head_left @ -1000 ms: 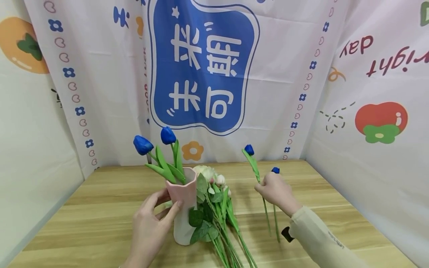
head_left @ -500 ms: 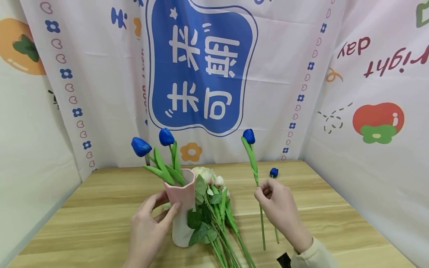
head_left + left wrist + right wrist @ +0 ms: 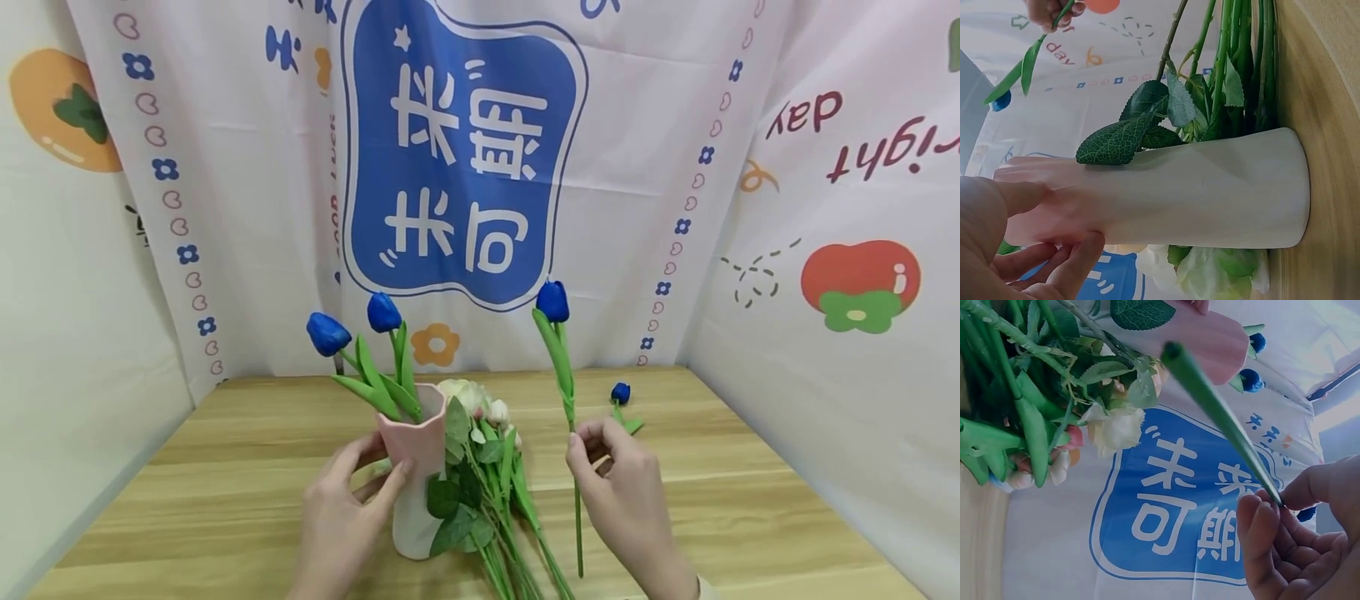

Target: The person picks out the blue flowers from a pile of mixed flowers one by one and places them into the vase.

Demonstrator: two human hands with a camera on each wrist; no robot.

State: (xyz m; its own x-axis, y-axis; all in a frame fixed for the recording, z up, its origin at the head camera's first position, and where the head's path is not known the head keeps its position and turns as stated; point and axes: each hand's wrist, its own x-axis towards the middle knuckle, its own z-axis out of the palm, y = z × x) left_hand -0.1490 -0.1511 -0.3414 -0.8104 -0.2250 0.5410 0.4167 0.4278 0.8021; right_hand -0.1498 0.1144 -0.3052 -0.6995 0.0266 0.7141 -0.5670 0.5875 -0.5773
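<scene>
A vase (image 3: 412,521), pink at the top and white below, stands upright on the table. My left hand (image 3: 337,508) holds its upper part from the left, thumb in front. Two blue tulips (image 3: 327,334) with green leaves lean leftward out of its mouth. To the right of the vase, my right hand (image 3: 630,496) pinches the stem of another blue tulip (image 3: 552,302), its bloom up and its stem's end down. In the right wrist view that stem (image 3: 1216,415) runs between thumb and fingertips. One more blue tulip (image 3: 620,393) lies behind the right hand, partly hidden.
A bunch of white and pale pink flowers (image 3: 465,394) with long green stems lies right beside the vase, its leaves overlapping the vase's side. The wooden table (image 3: 225,467) is enclosed by printed cloth (image 3: 622,208) at the back and sides.
The right hand has lifted its tulip and drawn it nearer to me, away from the tulip left lying on the table. My left hand keeps its hold on the vase.
</scene>
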